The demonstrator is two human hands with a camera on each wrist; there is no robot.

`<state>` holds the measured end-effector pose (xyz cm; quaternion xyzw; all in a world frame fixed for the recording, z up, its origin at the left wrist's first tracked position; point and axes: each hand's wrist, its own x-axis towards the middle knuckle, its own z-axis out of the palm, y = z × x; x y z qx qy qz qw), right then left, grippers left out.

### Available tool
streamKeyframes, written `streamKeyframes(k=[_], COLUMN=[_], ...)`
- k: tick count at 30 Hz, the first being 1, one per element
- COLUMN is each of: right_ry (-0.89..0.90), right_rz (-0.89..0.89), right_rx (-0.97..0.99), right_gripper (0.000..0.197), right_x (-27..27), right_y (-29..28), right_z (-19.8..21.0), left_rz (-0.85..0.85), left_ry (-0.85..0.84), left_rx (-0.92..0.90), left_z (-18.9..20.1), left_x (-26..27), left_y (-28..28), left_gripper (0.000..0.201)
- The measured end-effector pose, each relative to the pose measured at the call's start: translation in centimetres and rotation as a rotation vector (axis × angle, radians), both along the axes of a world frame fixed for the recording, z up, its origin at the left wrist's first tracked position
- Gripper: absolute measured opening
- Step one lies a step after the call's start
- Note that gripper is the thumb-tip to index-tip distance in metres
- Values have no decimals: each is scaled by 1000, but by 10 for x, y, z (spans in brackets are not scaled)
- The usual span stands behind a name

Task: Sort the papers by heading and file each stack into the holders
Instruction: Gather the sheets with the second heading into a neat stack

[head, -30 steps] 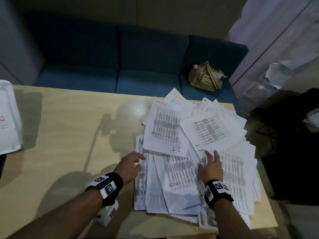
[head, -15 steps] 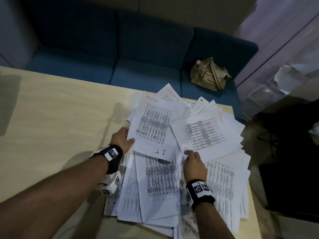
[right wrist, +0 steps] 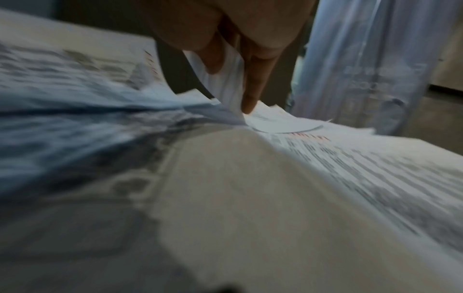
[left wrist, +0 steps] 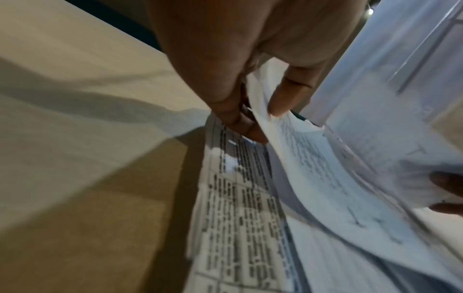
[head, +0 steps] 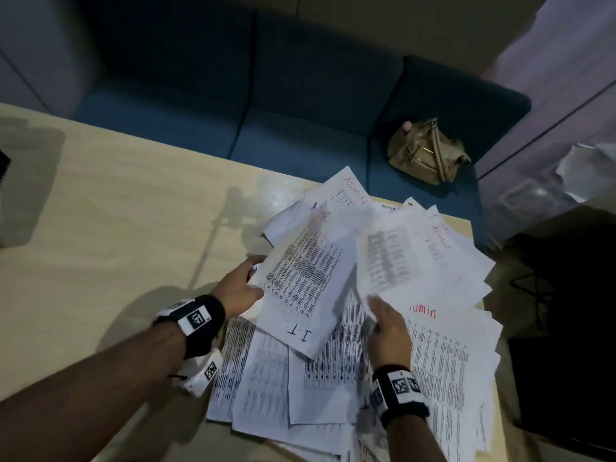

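Note:
A loose pile of printed papers (head: 350, 361) with handwritten headings covers the right end of the table. My left hand (head: 255, 278) pinches the left edge of a sheet headed "I.T." (head: 300, 285) and holds it raised off the pile. The left wrist view shows the thumb and fingers of that left hand (left wrist: 260, 123) closed on the sheet's edge (left wrist: 288, 142). My right hand (head: 373, 305) pinches the near corner of a second, motion-blurred sheet (head: 390, 258), lifted above a sheet headed "Admin" in red (head: 433, 345). The right hand (right wrist: 233, 93) grips that corner (right wrist: 225, 79). No holders are in view.
The light wooden table (head: 116, 228) stretches away to the left of the pile. A blue sofa (head: 266, 111) stands behind the table's far edge, with a tan handbag (head: 426, 151) on its right seat. Papers overhang the table's right and near edges.
Both hands went from resting on the pile to pinching sheets. The left has raised the "I.T." sheet; the right has lifted the neighbouring sheet, uncovering a red "Admin" heading.

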<state>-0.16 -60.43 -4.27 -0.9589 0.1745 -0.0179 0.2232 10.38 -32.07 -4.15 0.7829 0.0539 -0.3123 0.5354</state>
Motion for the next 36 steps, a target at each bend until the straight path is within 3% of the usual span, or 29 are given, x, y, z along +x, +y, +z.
streamKeyframes(k=[3, 5, 6, 10, 13, 15, 17, 18, 20, 22, 24, 28, 30, 32, 33, 36], right_ry=[-25, 31, 70, 287, 317, 422, 478, 426, 233, 88, 16, -105, -22, 110, 130, 101], right_rz=[388, 548, 578, 569, 582, 633, 558, 455, 151, -150, -277, -267, -170, -14, 10, -267], right_rx=[-107, -130, -126, -38, -19, 24, 186, 284, 468, 728, 886, 793, 745, 666, 606, 196], right_gripper=[57, 54, 53, 49, 48, 58, 78, 77, 66, 72, 73, 55, 36, 26, 25, 43], right_x=[-16, -24, -26, -32, -32, -30, -30, -28, -20, -9, 2, 10, 8, 2, -2, -12], right_y=[31, 48, 56, 67, 70, 71, 72, 72, 72, 74, 77, 81, 83, 79, 75, 43], right_z=[-6, -11, -12, -19, -9, 0, 6, 8, 11, 16, 21, 33, 42, 41, 39, 22], left_rz=[52, 98, 79, -16, 36, 10, 24, 65, 158, 225, 201, 12, 108, 218, 223, 167], left_ry=[82, 85, 62, -74, -26, -78, -157, -158, -117, -26, 41, 102, 101, 82, 67, 8], left_rx=[-103, -157, -145, -10, -94, -5, 133, 127, 33, -94, -148, -114, -128, -56, -1, 152], left_z=[3, 2, 2, 8, 15, 14, 10, 11, 15, 22, 27, 31, 25, 17, 15, 8], left_x=[-2, -6, -8, -18, -31, -33, -32, -32, -36, -43, -53, -66, -65, -62, -60, -61], left_y=[2, 3, 3, 1, 3, 5, 6, 7, 12, 19, 25, 30, 32, 31, 29, 25], left_gripper=[43, 75, 83, 80, 87, 74, 59, 56, 51, 49, 53, 58, 64, 73, 67, 38])
